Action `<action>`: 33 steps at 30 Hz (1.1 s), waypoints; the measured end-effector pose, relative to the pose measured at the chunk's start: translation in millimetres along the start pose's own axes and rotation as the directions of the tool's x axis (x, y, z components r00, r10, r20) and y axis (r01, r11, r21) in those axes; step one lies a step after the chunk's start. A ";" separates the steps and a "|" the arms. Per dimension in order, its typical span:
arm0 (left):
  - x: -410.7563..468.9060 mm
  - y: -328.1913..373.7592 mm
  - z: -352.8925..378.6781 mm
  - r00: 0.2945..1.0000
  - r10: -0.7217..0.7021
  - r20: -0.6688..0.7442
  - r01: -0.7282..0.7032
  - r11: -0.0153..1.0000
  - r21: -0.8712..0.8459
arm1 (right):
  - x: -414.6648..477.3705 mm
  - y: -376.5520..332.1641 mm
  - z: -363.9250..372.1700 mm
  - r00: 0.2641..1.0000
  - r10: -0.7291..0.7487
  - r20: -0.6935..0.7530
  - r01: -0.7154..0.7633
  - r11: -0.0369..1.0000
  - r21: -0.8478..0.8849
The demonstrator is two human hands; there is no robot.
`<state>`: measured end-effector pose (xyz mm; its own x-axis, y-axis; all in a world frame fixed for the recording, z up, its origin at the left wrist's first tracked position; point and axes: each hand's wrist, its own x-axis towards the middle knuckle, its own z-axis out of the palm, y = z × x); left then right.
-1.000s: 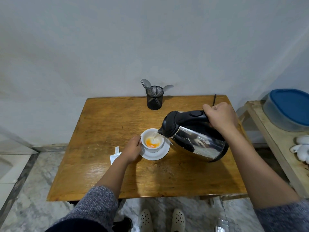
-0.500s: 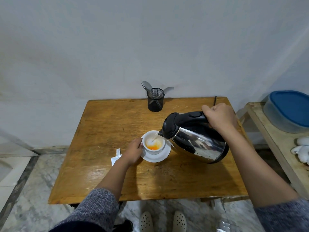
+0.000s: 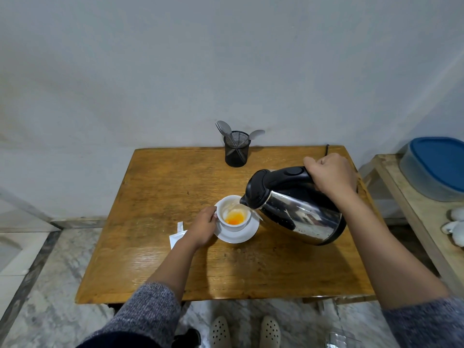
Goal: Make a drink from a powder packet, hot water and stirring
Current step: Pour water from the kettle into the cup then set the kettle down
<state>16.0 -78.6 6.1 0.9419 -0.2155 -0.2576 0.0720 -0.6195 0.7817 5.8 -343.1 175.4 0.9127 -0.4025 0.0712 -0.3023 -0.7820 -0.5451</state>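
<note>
A white cup [image 3: 233,223] stands on a white saucer [image 3: 247,234] in the middle of the wooden table [image 3: 155,192]. Orange liquid lies in its bottom. My right hand [image 3: 330,173] grips the black handle of a steel kettle [image 3: 298,214], which is tilted left with its spout over the cup's rim; a thin stream of water falls into the cup. My left hand [image 3: 202,228] holds the cup's left side. A torn white powder packet [image 3: 177,236] lies on the table just left of that hand, partly hidden by it.
A black mesh holder [image 3: 236,152] with spoons stands at the table's back edge. A black cord [image 3: 326,149] runs off the back right corner. To the right, a side table [image 3: 411,217] carries a blue-lidded container [image 3: 437,167] and white objects [image 3: 454,228].
The kettle stays tilted over the cup and the pour goes on. Both hands keep their grips; the view has shifted only slightly.
</note>
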 end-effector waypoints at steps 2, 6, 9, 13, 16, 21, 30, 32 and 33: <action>0.1 2.2 0.4 1.000 0.011 -0.003 -0.011 1.000 0.001 | 1.1 0.6 0.0 1.000 0.003 0.000 -0.003 1.000 0.002; 0.3 0.6 0.8 1.000 0.025 -0.005 -0.025 1.000 -0.005 | 3.3 0.4 1.0 1.000 0.005 -0.005 -0.005 1.000 0.007; 1.7 -1.4 1.1 1.000 0.014 -0.005 -0.014 1.000 0.004 | 3.9 -1.0 2.1 1.000 0.005 -0.009 -0.006 1.000 -0.003; 2.3 -1.5 0.5 1.000 -0.003 0.009 0.003 1.000 0.009 | 4.0 -1.7 3.1 1.000 0.003 -0.015 -0.003 1.000 -0.012; 2.8 -3.1 1.0 1.000 0.001 0.006 -0.002 1.000 0.019 | 4.0 -2.0 4.1 1.000 0.007 -0.020 -0.007 1.000 -0.013; 2.5 -3.9 0.4 1.000 0.027 0.002 -0.027 0.999 0.017 | 2.8 -3.6 4.9 1.000 -0.002 -0.014 0.001 1.000 -0.010; 2.9 -4.8 0.9 1.000 0.029 -0.003 -0.029 0.999 0.023 | 3.0 -4.5 6.2 1.000 0.005 -0.009 -0.005 1.000 -0.007; 2.8 -4.8 1.1 1.000 0.029 -0.004 -0.029 0.999 0.021 | 3.4 -4.9 6.1 1.000 0.006 -0.009 -0.006 1.000 -0.012; 2.8 -4.8 1.2 1.000 0.029 -0.003 -0.029 0.999 0.019 | 3.5 -5.3 6.4 1.000 0.007 -0.009 -0.007 1.000 -0.015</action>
<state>17.8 -77.1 0.9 0.9447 -0.2309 -0.2329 0.0386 -0.6269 0.7781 12.3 -337.4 173.2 0.9081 -0.4120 0.0752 -0.3127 -0.7864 -0.5327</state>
